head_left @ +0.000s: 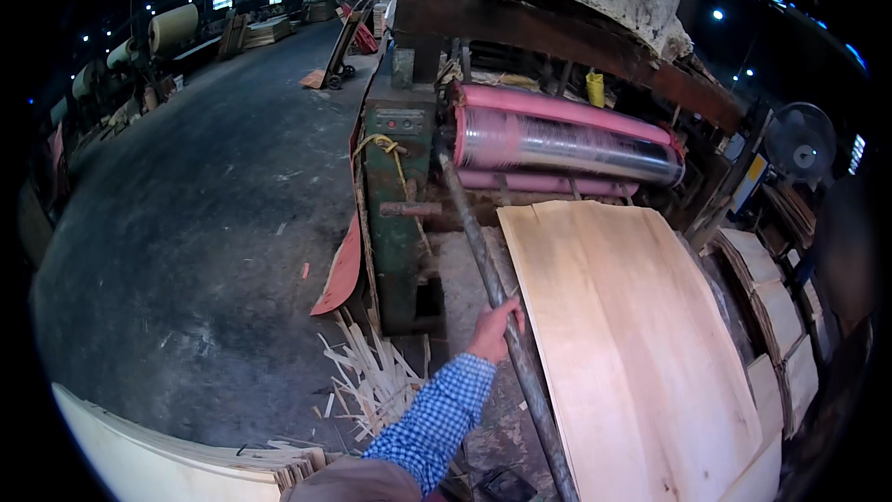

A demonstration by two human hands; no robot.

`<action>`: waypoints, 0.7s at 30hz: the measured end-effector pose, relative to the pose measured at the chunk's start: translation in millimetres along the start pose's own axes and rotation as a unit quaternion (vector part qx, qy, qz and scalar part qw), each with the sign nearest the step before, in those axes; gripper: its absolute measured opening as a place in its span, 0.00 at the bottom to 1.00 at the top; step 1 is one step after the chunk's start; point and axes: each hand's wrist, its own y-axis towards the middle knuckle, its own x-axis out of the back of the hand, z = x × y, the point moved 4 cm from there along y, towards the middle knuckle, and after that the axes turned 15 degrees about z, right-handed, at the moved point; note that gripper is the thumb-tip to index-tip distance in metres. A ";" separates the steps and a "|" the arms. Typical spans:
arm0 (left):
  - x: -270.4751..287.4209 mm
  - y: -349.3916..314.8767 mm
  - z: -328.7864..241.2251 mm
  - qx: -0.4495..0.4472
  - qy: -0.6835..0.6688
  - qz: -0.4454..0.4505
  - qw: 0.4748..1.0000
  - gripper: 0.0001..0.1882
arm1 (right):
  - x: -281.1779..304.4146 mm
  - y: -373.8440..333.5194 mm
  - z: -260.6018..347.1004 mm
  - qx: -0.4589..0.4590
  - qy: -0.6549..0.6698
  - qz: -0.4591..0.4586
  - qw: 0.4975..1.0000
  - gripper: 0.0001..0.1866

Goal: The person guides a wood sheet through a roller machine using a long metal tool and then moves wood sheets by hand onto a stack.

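Observation:
My left hand (495, 330), in a blue checked sleeve, is closed around a long grey metal pole (475, 246). The pole slants from beside the roller end of a machine down to the lower edge of the view. Just right of the pole lies a stack of pale wood veneer sheets (632, 335), its top sheet broad and slightly curved. Beyond the stack are the machine's rollers (567, 144), pink with a shiny wet-looking middle. My right hand is not in view.
A green machine housing (397, 251) with buttons stands left of the pole. Veneer scraps (376, 381) litter the floor (204, 251) below it. More veneer (177, 451) lies lower left. Bundled sheets (767, 307) and a fan (800, 141) are at right; a hand truck (342, 51) stands farther off.

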 end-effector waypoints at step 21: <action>64.9 68.1 -80.9 0.022 0.502 -0.264 0.824 0.10 | -119.5 102.6 98.3 -0.080 0.373 0.430 0.818 0.18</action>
